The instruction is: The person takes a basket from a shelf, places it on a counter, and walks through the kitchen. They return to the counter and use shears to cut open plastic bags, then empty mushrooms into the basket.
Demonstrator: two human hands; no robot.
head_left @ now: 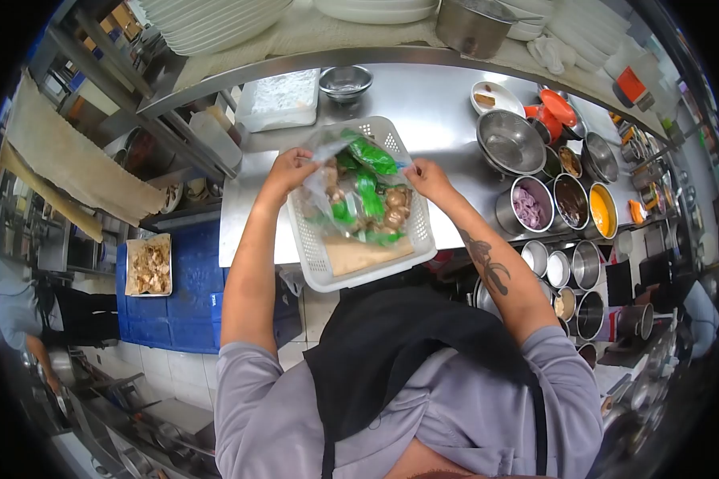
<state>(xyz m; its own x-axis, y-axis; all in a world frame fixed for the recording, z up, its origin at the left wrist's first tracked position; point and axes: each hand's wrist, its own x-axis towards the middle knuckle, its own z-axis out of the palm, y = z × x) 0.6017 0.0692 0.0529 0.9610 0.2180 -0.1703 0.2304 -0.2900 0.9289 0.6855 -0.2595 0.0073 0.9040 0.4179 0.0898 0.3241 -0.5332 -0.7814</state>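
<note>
A clear plastic bag with green patches [367, 188] lies over a white perforated basket [327, 275]. Brown, rounded pieces that look like mushrooms [395, 209] show in or through the bag. The fingers of my left hand [292, 169] pinch the bag's upper left edge. On the other side, my right hand [428, 177] grips its upper right edge. A flat, tan layer [359, 255] covers the near part of the basket's floor; I cannot make out what it is.
The steel counter [423, 104] holds a tub of white powder [280, 96] and a metal bowl [346, 81]. At right stand a colander [510, 142] and pots of chopped onion [530, 206] and orange liquid [604, 209]. Stacked plates [216, 24] sit on the shelf. Another person [32, 311] works at far left.
</note>
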